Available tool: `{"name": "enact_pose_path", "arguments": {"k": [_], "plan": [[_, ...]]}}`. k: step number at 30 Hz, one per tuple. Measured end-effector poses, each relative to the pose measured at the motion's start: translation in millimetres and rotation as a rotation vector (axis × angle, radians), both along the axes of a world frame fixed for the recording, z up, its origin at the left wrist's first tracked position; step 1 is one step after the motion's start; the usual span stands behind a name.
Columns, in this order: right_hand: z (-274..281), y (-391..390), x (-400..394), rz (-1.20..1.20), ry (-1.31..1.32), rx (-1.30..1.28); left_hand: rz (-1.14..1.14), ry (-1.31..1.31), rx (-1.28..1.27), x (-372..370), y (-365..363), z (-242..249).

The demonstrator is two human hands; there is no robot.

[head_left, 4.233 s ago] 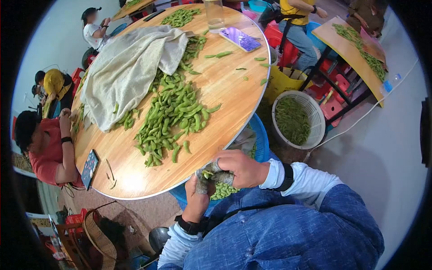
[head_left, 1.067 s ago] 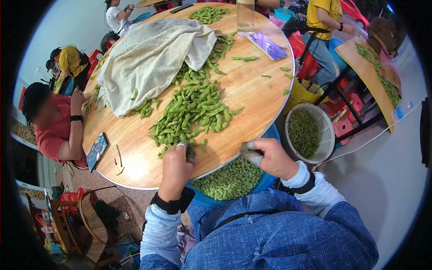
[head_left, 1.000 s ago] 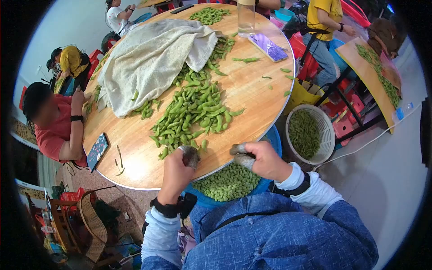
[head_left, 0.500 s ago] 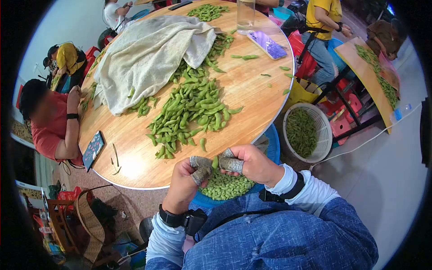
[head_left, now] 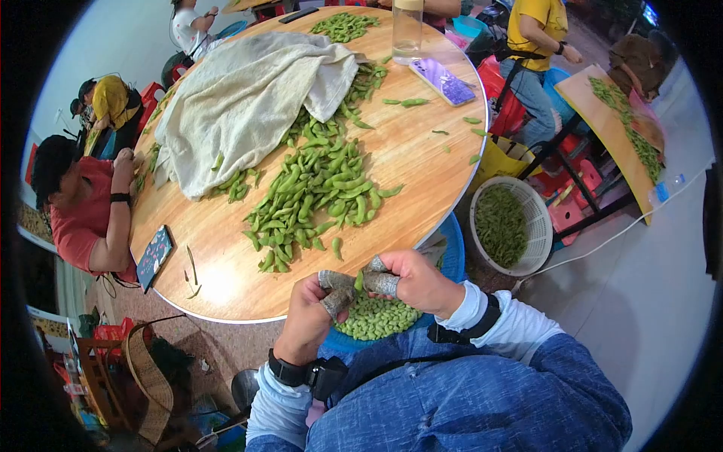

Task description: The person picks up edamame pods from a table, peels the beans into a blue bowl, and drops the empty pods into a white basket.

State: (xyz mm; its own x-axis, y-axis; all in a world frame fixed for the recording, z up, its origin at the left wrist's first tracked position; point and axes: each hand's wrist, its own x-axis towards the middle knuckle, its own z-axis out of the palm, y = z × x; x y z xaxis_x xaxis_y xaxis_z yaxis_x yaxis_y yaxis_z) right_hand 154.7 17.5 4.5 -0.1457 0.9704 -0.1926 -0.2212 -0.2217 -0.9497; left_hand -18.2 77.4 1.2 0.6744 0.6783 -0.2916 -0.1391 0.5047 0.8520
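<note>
Between my two hands is one green soybean pod (head_left: pixel 358 284), held over a blue basin. My left hand (head_left: pixel 315 305) is closed, with grey wraps on thumb and finger pinching the pod's left side. From the other side my right hand (head_left: pixel 410 280), wrapped the same way, pinches it too. Shelled green beans (head_left: pixel 376 318) fill the blue basin (head_left: pixel 455 252) below. In front of me, a heap of unshelled pods (head_left: pixel 316 192) lies on the round wooden table (head_left: pixel 422 166). A pale cloth (head_left: pixel 241 105) covers part of the pods behind.
A purple phone (head_left: pixel 443 80) and a glass jar (head_left: pixel 407 34) stand at the table's far right. Another phone (head_left: pixel 154 258) lies left, near a person in red (head_left: pixel 94 203). A white basket (head_left: pixel 536 226) with empty-looking pods sits on the floor. A cable (head_left: pixel 602 245) crosses the floor.
My hands have drawn slightly closer together around the pod. The whole view has shifted slightly; the heap on the table looks the same.
</note>
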Motion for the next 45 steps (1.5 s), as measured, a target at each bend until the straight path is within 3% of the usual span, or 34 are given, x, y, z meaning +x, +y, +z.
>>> {"name": "enact_pose_path", "arguments": {"k": [3,6,9,13,19,22,25,28,31,35,38,41,43,45], "plan": [[-2.8,-0.8,-2.8,-0.043,0.059,0.029,0.001,0.06,0.016,-0.3,-1.7,-7.5],[-16.2,1.6,-1.9,-0.076,-0.038,0.099,0.095,0.326,0.516,8.0,-10.4,-7.2],[-17.4,1.7,-0.7,-0.092,-0.147,0.182,-0.009,0.657,1.344,9.0,-9.4,-3.4],[-12.6,1.7,4.3,-0.001,-0.004,0.028,-0.06,0.64,1.274,7.9,-11.9,-13.4],[-21.6,-1.4,1.5,0.037,0.215,0.141,0.012,0.146,0.592,8.1,-19.1,-20.2],[-31.2,0.9,-2.3,0.03,0.241,0.206,-0.022,-0.07,-0.015,2.9,-19.1,-28.4],[-40.6,4.4,-0.3,0.096,0.29,0.204,0.11,-0.062,-0.256,10.0,-23.5,-23.9],[-28.4,2.2,0.1,0.065,0.221,0.194,0.119,-0.083,-0.271,10.3,-23.2,-21.4],[-21.3,0.7,5.0,0.023,0.036,0.195,0.026,0.156,0.438,9.0,-23.1,-12.6],[-19.3,-1.5,2.1,0.03,-0.052,0.229,-0.043,0.503,0.945,3.3,-18.4,-23.4],[-16.2,-3.7,3.0,0.082,0.056,0.251,-0.033,0.064,0.352,1.0,-17.1,-25.1],[-19.2,-7.4,4.4,0.149,0.104,0.268,-0.134,-0.059,-0.005,-4.9,-17.4,-18.0],[-22.6,-7.2,5.9,0.161,0.157,0.223,-0.119,0.015,-0.012,-0.9,-21.3,-11.9],[-20.5,-10.8,3.7,0.093,0.002,0.255,-0.107,0.125,0.07,1.4,-23.9,-11.7]]}}
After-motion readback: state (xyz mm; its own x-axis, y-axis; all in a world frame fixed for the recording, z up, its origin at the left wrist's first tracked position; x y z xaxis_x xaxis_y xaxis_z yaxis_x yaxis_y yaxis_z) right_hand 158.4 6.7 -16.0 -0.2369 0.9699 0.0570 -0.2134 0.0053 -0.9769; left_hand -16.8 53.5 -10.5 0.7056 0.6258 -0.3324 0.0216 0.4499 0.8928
